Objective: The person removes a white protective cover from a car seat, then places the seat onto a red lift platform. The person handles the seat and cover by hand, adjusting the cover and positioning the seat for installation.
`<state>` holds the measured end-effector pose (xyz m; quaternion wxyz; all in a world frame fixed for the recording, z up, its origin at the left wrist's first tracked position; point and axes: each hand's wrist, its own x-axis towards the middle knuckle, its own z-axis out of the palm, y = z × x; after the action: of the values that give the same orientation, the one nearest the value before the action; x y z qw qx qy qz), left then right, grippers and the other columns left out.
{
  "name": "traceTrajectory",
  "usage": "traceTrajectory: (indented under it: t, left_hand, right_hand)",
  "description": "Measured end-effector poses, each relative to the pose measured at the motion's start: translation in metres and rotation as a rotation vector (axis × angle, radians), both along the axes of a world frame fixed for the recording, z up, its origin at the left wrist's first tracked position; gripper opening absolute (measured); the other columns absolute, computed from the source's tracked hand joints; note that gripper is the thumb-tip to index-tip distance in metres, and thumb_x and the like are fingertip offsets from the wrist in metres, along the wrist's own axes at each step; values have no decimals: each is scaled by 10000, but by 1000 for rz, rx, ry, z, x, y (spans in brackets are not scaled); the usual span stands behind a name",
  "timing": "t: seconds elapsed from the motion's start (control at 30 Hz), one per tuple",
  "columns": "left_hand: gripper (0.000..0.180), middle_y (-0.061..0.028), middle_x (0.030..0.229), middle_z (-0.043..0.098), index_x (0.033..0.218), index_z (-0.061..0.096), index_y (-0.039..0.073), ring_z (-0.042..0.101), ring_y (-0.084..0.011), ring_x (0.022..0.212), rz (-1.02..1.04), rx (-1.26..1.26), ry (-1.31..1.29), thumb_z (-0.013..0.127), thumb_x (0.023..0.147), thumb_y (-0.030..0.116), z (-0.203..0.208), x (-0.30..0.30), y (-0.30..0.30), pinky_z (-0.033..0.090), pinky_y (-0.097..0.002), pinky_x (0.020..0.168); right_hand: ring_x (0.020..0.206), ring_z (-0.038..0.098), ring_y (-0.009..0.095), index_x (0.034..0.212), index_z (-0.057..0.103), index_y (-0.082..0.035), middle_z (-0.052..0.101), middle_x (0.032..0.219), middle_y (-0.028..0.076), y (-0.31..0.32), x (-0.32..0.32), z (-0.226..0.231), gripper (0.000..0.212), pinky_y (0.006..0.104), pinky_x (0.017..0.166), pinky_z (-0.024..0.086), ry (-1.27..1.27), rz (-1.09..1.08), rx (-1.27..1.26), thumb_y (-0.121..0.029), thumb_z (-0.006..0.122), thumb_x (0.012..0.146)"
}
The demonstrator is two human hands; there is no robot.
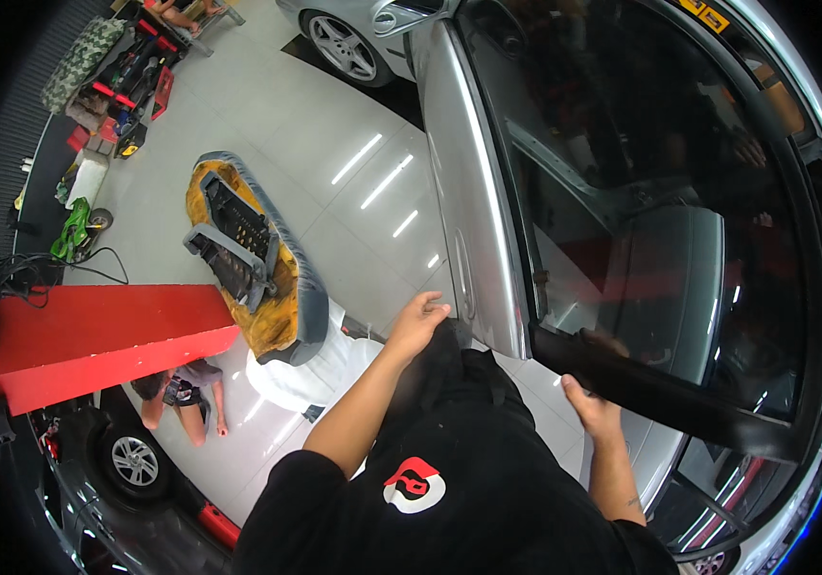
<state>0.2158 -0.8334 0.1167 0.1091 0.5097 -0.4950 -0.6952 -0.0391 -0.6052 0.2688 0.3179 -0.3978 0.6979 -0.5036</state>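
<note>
My right hand [593, 410] grips the black window frame [660, 385] of a silver car door [478, 192], its thumb on the near side. Through the dark glass, its fingers show only partly. My left hand [418, 324] hangs in front of my body, just left of the door's handle [463, 278]. Its fingers are loosely bent and apart, with nothing visible in them. The door stands swung out from the silver car.
On the left lies a grey car seat part [310, 278] with yellow foam and black plastic, beside a white sheet [281, 383] and red block [123, 335]. Another person [185, 388] crouches near a dark car [94, 489]. Tools [133, 91] and cables [8, 283] lie farther left.
</note>
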Motion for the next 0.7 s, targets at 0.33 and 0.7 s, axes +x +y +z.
traceTrajectory:
  t: [0.33, 0.7]
  left_hand:
    - [542, -208, 1290, 720, 1392, 620, 10, 684, -337, 1209, -85, -152, -513, 704, 967, 337, -63, 79, -90, 524, -415, 1016]
    - [565, -191, 1390, 675, 1365, 658, 57, 625, -353, 1315, 39, 165, -885, 708, 944, 431, -170, 297, -208, 481, -440, 1095]
  right_hand:
    - [1299, 580, 245, 1469, 540, 35, 596, 1421, 174, -18, 43, -85, 662, 412, 1077, 502, -299, -150, 484, -296, 793, 955]
    - [1081, 708, 228, 1443, 444, -30, 589, 1324, 105, -90, 108, -91, 614, 332, 838, 607, -585, -907, 646, -461, 643, 1055]
